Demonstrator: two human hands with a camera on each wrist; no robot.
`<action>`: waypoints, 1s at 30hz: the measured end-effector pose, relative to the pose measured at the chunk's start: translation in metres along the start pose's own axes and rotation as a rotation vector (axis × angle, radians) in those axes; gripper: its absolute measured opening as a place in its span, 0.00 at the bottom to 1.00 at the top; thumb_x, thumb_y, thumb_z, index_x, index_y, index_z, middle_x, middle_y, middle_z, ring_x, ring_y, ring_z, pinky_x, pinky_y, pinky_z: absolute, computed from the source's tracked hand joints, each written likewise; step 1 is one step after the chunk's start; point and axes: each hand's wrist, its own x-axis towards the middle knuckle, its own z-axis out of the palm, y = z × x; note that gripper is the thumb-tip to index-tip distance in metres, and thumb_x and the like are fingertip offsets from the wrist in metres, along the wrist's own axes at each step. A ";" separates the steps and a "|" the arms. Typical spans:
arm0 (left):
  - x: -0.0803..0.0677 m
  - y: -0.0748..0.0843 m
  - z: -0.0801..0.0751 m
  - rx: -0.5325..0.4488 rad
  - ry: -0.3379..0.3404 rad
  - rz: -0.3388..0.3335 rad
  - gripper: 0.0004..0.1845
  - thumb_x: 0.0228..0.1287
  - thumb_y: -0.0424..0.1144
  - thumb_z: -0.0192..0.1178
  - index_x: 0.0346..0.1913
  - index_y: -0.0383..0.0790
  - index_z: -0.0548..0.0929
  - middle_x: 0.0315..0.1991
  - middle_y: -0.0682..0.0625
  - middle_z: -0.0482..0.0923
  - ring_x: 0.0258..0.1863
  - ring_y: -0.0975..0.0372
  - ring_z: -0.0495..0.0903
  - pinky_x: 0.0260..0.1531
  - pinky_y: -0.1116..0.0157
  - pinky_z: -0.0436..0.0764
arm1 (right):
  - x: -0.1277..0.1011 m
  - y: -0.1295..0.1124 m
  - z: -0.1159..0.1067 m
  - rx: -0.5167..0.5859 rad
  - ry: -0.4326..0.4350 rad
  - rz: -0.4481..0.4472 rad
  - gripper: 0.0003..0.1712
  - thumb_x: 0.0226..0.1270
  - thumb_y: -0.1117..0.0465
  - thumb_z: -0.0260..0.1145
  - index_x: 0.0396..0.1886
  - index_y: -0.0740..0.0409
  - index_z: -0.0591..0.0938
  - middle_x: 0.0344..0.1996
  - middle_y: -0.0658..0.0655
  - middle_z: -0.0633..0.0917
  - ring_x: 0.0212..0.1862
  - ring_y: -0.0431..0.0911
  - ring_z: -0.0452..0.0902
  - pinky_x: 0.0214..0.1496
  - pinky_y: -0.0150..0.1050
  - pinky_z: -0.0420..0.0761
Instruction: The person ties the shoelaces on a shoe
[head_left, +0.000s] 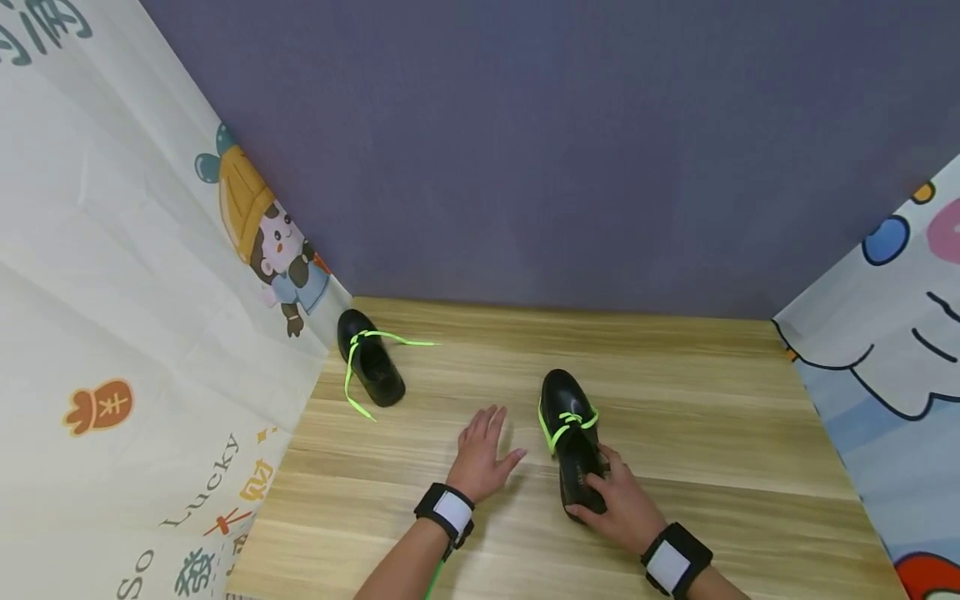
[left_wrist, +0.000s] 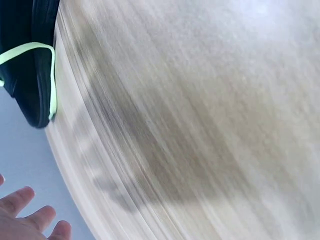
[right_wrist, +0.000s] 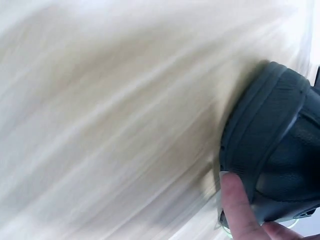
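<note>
A black leather shoe [head_left: 564, 402] with a bow of neon green lace stands on the wooden tabletop, toe pointing away. My right hand [head_left: 626, 504] grips this shoe around its heel, with a finger reaching into the opening. In the right wrist view, a finger [right_wrist: 237, 205] presses on the black heel [right_wrist: 265, 130]. My left hand [head_left: 480, 458] hovers to the left of that shoe, fingers spread and holding nothing. The second black shoe [head_left: 378, 367] stands at the far left, its green lace [head_left: 408, 341] loosely trailing to both sides.
The wood-grain tabletop [head_left: 712, 400] ends at a dark blue-grey panel [head_left: 525, 167] behind. White printed cloth [head_left: 150, 292] hangs along the left side, and another printed cloth [head_left: 885, 375] along the right. Each wrist wears a black strap [head_left: 452, 508].
</note>
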 end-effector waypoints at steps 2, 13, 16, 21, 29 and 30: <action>0.001 0.002 0.002 0.006 -0.004 0.008 0.40 0.67 0.55 0.63 0.74 0.37 0.64 0.71 0.37 0.65 0.71 0.42 0.63 0.64 0.41 0.66 | -0.001 -0.005 0.003 0.008 -0.011 -0.005 0.24 0.53 0.37 0.77 0.36 0.51 0.85 0.64 0.74 0.69 0.55 0.64 0.76 0.51 0.55 0.80; 0.000 0.014 0.015 0.000 -0.037 0.079 0.40 0.67 0.56 0.63 0.74 0.36 0.65 0.69 0.37 0.67 0.68 0.46 0.68 0.60 0.44 0.72 | -0.011 -0.031 0.020 0.032 0.019 -0.091 0.26 0.49 0.39 0.80 0.39 0.51 0.84 0.62 0.74 0.70 0.57 0.63 0.75 0.52 0.56 0.80; 0.001 0.017 0.016 0.010 -0.059 0.075 0.40 0.68 0.58 0.61 0.74 0.36 0.65 0.70 0.37 0.67 0.67 0.47 0.70 0.59 0.45 0.73 | -0.012 -0.035 0.023 0.034 0.004 -0.096 0.28 0.51 0.39 0.79 0.44 0.51 0.85 0.62 0.74 0.69 0.59 0.63 0.74 0.53 0.57 0.80; 0.001 0.020 0.014 -0.009 -0.104 0.064 0.38 0.71 0.56 0.59 0.74 0.36 0.65 0.69 0.38 0.68 0.64 0.47 0.74 0.58 0.48 0.76 | -0.013 -0.037 0.022 0.062 -0.030 -0.063 0.33 0.56 0.34 0.74 0.53 0.49 0.83 0.63 0.66 0.70 0.56 0.52 0.76 0.49 0.50 0.81; 0.002 0.021 0.013 -0.088 -0.126 0.061 0.26 0.73 0.51 0.59 0.63 0.35 0.75 0.54 0.45 0.75 0.49 0.57 0.82 0.49 0.61 0.81 | 0.016 -0.020 -0.002 0.038 0.149 -0.099 0.25 0.67 0.58 0.70 0.60 0.63 0.75 0.50 0.59 0.79 0.53 0.54 0.77 0.52 0.53 0.80; 0.002 0.021 0.013 -0.100 -0.124 0.055 0.24 0.73 0.51 0.59 0.61 0.36 0.77 0.52 0.46 0.75 0.46 0.59 0.81 0.46 0.63 0.81 | 0.021 -0.017 -0.004 0.030 0.151 -0.100 0.27 0.65 0.62 0.70 0.61 0.64 0.74 0.50 0.60 0.79 0.53 0.56 0.77 0.53 0.54 0.79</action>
